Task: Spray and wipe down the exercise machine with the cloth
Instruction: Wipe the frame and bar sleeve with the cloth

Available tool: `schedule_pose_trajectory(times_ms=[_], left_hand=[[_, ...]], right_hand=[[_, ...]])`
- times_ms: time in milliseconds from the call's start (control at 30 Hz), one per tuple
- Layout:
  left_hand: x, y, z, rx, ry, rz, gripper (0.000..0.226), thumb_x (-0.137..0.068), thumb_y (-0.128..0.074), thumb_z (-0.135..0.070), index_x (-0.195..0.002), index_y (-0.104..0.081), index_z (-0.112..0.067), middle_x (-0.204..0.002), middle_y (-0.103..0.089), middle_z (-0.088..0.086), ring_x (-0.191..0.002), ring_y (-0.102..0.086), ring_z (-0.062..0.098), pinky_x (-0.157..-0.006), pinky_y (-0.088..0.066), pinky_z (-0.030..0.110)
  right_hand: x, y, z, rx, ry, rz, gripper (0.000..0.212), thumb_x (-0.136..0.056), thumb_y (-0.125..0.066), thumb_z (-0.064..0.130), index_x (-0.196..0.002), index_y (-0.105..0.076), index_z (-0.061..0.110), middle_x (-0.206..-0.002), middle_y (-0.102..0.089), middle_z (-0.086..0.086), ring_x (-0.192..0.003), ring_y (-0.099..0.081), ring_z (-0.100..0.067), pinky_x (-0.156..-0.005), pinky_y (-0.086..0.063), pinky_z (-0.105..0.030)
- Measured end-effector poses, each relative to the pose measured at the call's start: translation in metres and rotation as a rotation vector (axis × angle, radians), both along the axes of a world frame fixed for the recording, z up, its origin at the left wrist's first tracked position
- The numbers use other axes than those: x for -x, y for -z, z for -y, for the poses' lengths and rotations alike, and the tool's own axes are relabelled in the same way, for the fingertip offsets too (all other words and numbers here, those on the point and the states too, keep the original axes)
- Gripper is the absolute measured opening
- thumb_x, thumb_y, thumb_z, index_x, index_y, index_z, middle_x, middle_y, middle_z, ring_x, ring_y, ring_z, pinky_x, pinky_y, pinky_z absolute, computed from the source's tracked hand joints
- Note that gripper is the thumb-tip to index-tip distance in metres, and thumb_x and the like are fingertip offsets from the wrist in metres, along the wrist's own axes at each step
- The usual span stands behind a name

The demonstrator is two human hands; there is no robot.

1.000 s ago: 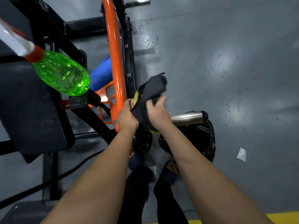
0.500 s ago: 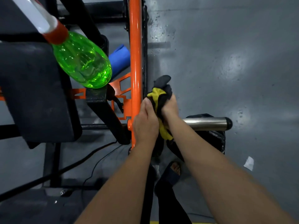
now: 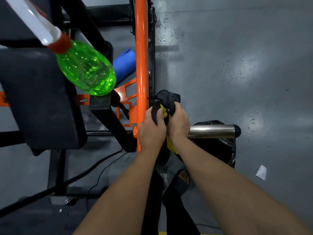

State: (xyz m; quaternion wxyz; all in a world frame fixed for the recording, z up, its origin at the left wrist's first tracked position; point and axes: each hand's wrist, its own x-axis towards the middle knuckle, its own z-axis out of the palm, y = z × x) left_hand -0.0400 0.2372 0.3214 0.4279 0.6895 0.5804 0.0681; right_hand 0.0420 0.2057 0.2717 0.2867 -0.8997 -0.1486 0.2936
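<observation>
Head view: beside the orange bar [image 3: 141,65], the left hand [image 3: 151,131] and right hand [image 3: 179,122] both grip one bunched black and yellow cloth [image 3: 166,104], their fingers curled into it. The steel handle [image 3: 213,131] sticks out right of the bar; the green spray bottle [image 3: 86,72] rests left of it on the black pad [image 3: 37,102]

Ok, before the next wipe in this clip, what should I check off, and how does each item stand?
1. Cloth held: ok, left hand and right hand both grip it.
2. Cloth spread for wiping: not ok, it is bunched up.
3. Spray bottle out of the way: ok, it is left of the orange bar, in neither hand.
4. Orange bar sprayed: cannot tell.
</observation>
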Motion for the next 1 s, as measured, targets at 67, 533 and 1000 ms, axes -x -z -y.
schedule_pose_trajectory(times_ms=[67,533,1000], left_hand=[[0.0,-0.001,0.002,-0.008,-0.02,0.008,0.042,-0.107,-0.044,-0.046,-0.141,-0.055,-0.024,-0.119,-0.069,-0.001,-0.115,-0.061,0.022,-0.09,-0.043,0.03],[0.003,-0.007,-0.016,-0.015,0.037,-0.149,0.04,-0.1,-0.04,-0.059,-0.087,-0.055,-0.025,-0.082,-0.063,0.001,-0.08,-0.065,0.024,-0.078,-0.057,0.045],[-0.022,0.003,-0.022,0.066,0.051,-0.15,0.05,-0.111,-0.027,-0.045,-0.144,-0.052,-0.017,-0.132,-0.061,0.013,-0.124,-0.055,0.032,-0.103,-0.042,0.042]], right_hand=[[-0.008,0.003,-0.01,0.099,0.041,-0.046,0.023,-0.102,-0.048,0.04,-0.113,-0.057,0.022,-0.106,-0.064,-0.006,-0.095,-0.06,-0.029,-0.076,-0.045,-0.038],[-0.001,0.004,0.009,-0.133,-0.032,0.039,0.013,-0.098,-0.058,0.029,-0.11,-0.057,0.023,-0.093,-0.061,0.001,-0.089,-0.06,-0.028,-0.071,-0.041,-0.035],[-0.005,-0.003,0.011,0.012,-0.197,0.079,0.017,-0.101,-0.054,0.03,-0.107,-0.043,0.019,-0.102,-0.065,-0.013,-0.093,-0.06,-0.036,-0.072,-0.045,-0.042]])
